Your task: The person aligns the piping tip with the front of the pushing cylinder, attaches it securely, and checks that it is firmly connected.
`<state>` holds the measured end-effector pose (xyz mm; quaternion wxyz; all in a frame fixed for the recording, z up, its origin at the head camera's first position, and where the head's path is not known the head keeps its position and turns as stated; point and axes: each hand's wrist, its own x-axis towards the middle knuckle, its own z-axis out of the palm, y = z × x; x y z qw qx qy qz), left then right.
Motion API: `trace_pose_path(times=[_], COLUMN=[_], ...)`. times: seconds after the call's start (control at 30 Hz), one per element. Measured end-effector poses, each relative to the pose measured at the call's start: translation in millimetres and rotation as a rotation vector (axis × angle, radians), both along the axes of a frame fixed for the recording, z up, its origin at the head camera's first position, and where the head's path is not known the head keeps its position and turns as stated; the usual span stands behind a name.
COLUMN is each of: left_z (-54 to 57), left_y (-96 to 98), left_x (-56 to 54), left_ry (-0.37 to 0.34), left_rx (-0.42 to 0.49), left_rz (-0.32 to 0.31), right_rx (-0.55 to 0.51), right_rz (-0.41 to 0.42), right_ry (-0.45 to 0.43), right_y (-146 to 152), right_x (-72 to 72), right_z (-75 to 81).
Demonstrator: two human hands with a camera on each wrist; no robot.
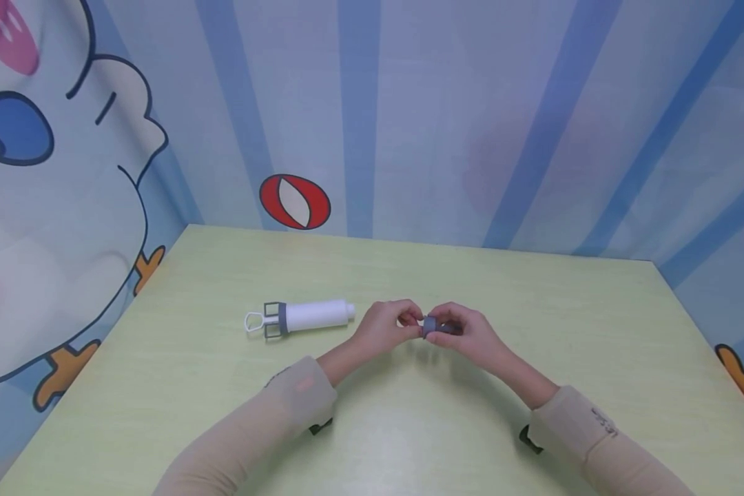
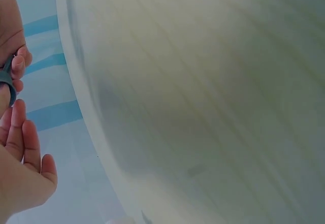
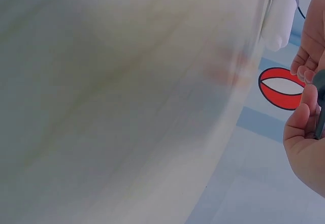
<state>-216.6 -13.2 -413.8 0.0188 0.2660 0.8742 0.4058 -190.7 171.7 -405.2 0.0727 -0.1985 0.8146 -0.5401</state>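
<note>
Head view looks down on the table (image 1: 403, 406); wrist views skim it.

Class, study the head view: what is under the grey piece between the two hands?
Below the grey piece, the pale green table shows, with soft shadows on it. The patch of table covered by the piece and right hand cannot be seen there.

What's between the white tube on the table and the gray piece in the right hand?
In the head view, the left hand lies there, reaching the gray piece; bare table separates it from the white tube.
</note>
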Motion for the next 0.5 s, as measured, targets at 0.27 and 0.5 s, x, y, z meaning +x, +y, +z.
trace_pose_path(times=[0.27, 0.5], left_z=[2.1, 4.3], left_y=[-0.7, -1.6], left_x=[1.3, 2.6], left_ry=[0.008, 0.001], left_rx=[-0.072, -0.149], left_rz=[0.017, 0.014], right_rx=[0.041, 0.097], right_rz=[0.015, 0.023], right_ry=[0.006, 0.028], right_y=[-2.4, -3.5], right_x=[0.2, -0.2], right_z=[-1.3, -4.1])
